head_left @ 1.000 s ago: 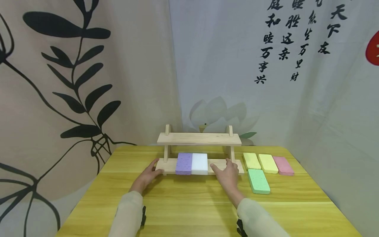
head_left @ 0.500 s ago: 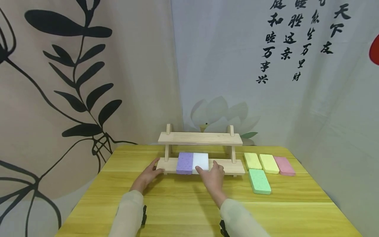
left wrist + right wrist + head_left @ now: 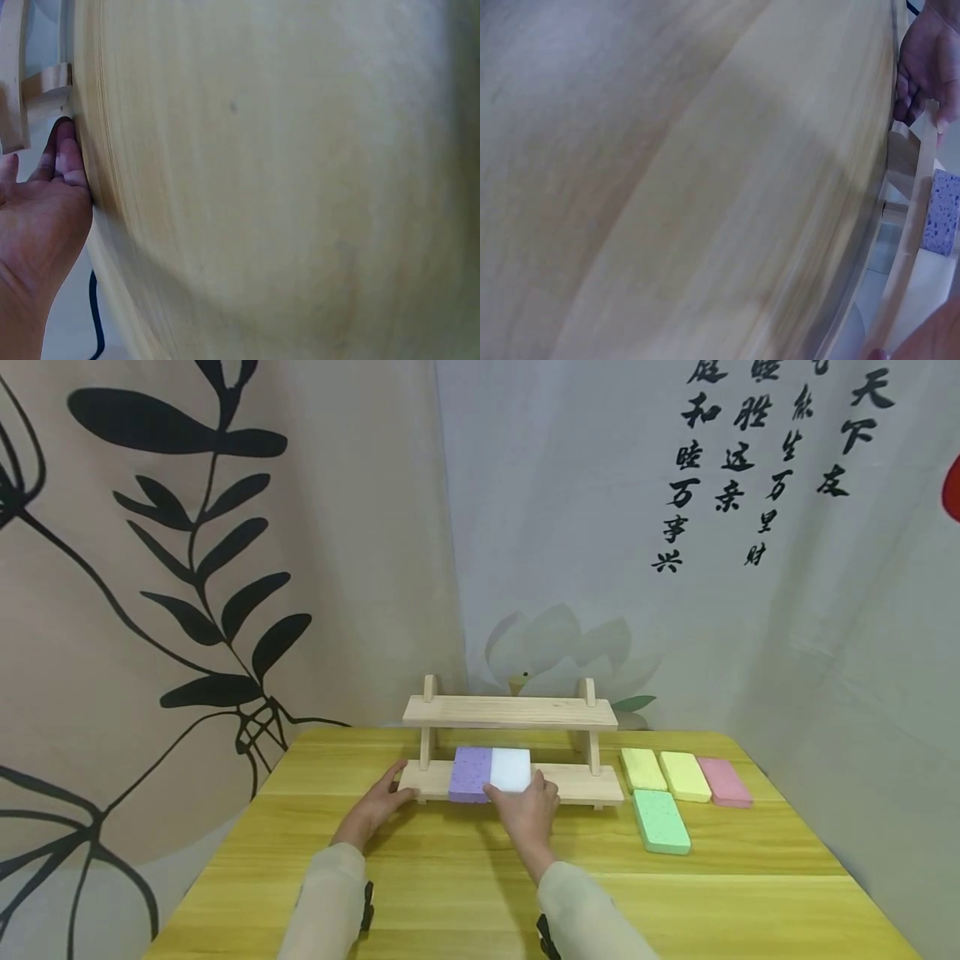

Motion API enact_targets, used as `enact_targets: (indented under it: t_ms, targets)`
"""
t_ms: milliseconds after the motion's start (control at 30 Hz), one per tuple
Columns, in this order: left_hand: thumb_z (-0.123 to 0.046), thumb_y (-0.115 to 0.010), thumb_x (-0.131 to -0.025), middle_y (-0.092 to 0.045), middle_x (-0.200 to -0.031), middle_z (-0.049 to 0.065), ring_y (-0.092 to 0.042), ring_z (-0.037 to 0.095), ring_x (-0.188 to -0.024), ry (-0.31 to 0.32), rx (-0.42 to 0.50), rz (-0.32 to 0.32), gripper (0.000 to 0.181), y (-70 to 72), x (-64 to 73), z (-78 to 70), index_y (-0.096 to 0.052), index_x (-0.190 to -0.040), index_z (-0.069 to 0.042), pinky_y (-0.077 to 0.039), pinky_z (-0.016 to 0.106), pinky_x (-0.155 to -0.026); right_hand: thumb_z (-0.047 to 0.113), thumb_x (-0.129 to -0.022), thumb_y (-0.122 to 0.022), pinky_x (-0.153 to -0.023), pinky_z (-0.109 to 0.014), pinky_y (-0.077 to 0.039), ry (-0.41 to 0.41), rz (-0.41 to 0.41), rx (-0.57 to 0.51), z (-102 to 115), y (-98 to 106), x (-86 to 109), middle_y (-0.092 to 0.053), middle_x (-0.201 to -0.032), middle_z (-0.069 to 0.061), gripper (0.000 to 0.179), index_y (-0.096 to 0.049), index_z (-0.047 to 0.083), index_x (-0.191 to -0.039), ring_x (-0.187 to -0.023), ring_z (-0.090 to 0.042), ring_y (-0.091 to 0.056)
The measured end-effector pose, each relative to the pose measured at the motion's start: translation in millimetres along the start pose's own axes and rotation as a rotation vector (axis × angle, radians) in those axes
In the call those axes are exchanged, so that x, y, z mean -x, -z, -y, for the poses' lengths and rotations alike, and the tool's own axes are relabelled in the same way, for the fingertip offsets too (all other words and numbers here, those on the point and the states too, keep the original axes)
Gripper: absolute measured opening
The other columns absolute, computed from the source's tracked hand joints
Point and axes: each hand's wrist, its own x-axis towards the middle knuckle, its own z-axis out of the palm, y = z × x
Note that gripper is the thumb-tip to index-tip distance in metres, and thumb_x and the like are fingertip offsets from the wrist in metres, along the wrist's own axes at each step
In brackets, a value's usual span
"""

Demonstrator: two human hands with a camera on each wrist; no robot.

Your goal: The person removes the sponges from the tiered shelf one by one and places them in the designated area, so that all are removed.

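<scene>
Head: rack (image 3: 510, 712) sits between and beyond the two hands, long axis running left to right. Left hand (image 3: 375, 810) at its left end, thumb and fingers spread around the corner of the lower shelf (image 3: 577, 783), likely bracing it. Right hand (image 3: 528, 814) half open at white (image 3: 512, 767), thumb in front, fingers by its right side; touch likely, firm grip can't tell. Purple (image 3: 471, 774) lies between the hands, edge to edge with white, both flat, long axes front to back; flush sides probably keep them square. Right of the right hand, on the table (image 3: 435, 902): two yellows (image 3: 642, 768), pink (image 3: 724, 781) and, nearest, green (image 3: 662, 821). All flat, far ends slanting left, probably laid there for easy reach.

Left wrist: left hand at shelf end, thumb one side, fingers the other; sponges not visible.

Right wrist: left hand pinches the shelf end, seemingly to stop rack sliding. Purple sits between that and the right hand, which is mostly cut off.
</scene>
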Motion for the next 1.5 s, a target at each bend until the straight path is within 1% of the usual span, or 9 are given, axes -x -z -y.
enact_targets:
  t_ms: [167,300,533,667,900,967,1033,1267,1500]
  targets:
    - [-0.033,-0.064,-0.095,-0.035,-0.149,0.033,-0.04,0.045,-0.134,-0.005,0.003,-0.002,0.079,-1.8,0.9,-0.4,-0.019,-0.159,-0.022,-0.026,0.064,-0.109,0.046,-0.068,-0.088,-0.097,-0.053,-0.043,-0.001,-0.006,0.009,-3,-1,-1.5,-0.044,-0.132,-0.03,0.106,-0.039,-0.01,-0.144,-0.118,-0.042,-0.042]
    - [-0.033,-0.064,-0.096,-0.033,-0.151,0.033,-0.039,0.046,-0.135,-0.01,-0.001,-0.001,0.08,-2.3,-0.3,0.3,-0.018,-0.16,-0.022,-0.026,0.065,-0.109,0.046,-0.068,-0.088,-0.096,-0.052,-0.044,0.0,-0.001,0.019,-3,-2,-3.3,-0.045,-0.131,-0.028,0.105,-0.04,-0.008,-0.144,-0.118,-0.041,-0.043]
    - [-0.033,-0.065,-0.095,-0.023,-0.156,0.033,-0.026,0.047,-0.142,-0.004,0.007,0.004,0.081,-3.9,-1.5,0.6,-0.018,-0.16,-0.023,-0.023,0.065,-0.111,0.041,-0.068,-0.089,-0.085,-0.047,-0.045,0.013,-0.008,0.02,-5,-3,-5.2,-0.05,-0.121,-0.023,0.092,-0.049,-0.006,-0.137,-0.108,-0.036,-0.045]
    - [-0.034,-0.065,-0.095,-0.021,-0.157,0.032,-0.024,0.047,-0.143,-0.002,-0.001,0.005,0.081,-4.2,-0.4,-0.5,-0.018,-0.16,-0.023,-0.022,0.065,-0.111,0.039,-0.068,-0.088,-0.087,-0.048,-0.045,0.012,-0.011,0.018,-6,-3,-6.0,-0.05,-0.119,-0.023,0.088,-0.051,-0.005,-0.135,-0.108,-0.036,-0.045]
    - [-0.033,-0.064,-0.096,-0.031,-0.152,0.033,-0.038,0.046,-0.136,-0.003,-0.006,-0.003,0.078,-4.2,0.7,-1.7,-0.019,-0.159,-0.024,-0.027,0.065,-0.109,0.037,-0.069,-0.087,-0.091,-0.051,-0.045,0.02,-0.008,0.034,-6,-1,-7.2,-0.05,-0.122,-0.025,0.088,-0.05,-0.007,-0.136,-0.11,-0.038,-0.046]
    - [-0.033,-0.064,-0.096,-0.033,-0.151,0.032,-0.039,0.045,-0.135,-0.005,-0.003,-0.003,0.078,-4.1,0.1,-1.7,-0.019,-0.159,-0.023,-0.027,0.064,-0.109,0.037,-0.069,-0.087,-0.092,-0.051,-0.045,0.015,-0.004,0.033,-7,-1,-7.7,-0.049,-0.123,-0.025,0.088,-0.05,-0.006,-0.137,-0.111,-0.038,-0.046]
    - [-0.033,-0.063,-0.096,-0.033,-0.15,0.033,-0.04,0.046,-0.134,-0.007,-0.004,-0.002,0.078,-3.7,-0.7,-1.5,-0.018,-0.16,-0.023,-0.027,0.065,-0.109,0.037,-0.07,-0.087,-0.094,-0.051,-0.045,0.011,-0.002,0.032,-7,-1,-8.1,-0.049,-0.124,-0.025,0.089,-0.049,-0.006,-0.138,-0.112,-0.038,-0.046]
    - [-0.034,-0.064,-0.095,-0.036,-0.149,0.032,-0.041,0.045,-0.133,-0.008,-0.006,-0.007,0.08,-2.7,-2.6,-0.4,-0.018,-0.16,-0.023,-0.028,0.064,-0.108,0.036,-0.071,-0.087,-0.087,-0.051,-0.046,0.043,-0.013,0.017,-10,4,-9.7,-0.051,-0.121,-0.027,0.089,-0.049,-0.008,-0.137,-0.108,-0.039,-0.047]
    - [-0.033,-0.062,-0.096,-0.035,-0.149,0.033,-0.04,0.046,-0.134,-0.014,-0.014,-0.005,0.079,-1.6,1.4,-2.1,-0.018,-0.16,-0.022,-0.028,0.064,-0.108,0.036,-0.072,-0.086,-0.083,-0.051,-0.048,0.062,-0.012,0.01,-13,9,-12.3,-0.053,-0.118,-0.026,0.085,-0.05,-0.008,-0.135,-0.105,-0.039,-0.049]
